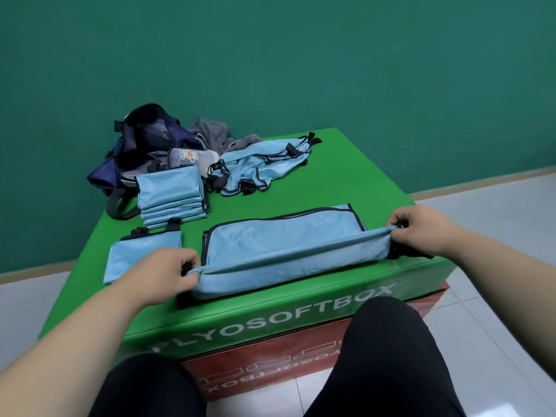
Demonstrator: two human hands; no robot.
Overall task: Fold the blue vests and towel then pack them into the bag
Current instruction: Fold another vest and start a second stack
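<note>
Between left hand [168,270] and right hand [416,227] stretches a blue vest [285,245].

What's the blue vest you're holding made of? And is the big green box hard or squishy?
The blue vest looks like thin, faintly shiny sports fabric, maybe polyester mesh: it sags between the left hand and right hand and shows a fine weave. The green box looks like smooth, slightly glossy vinyl with rounded edges; its print reads SOFTBOX, so probably foam inside.
</note>
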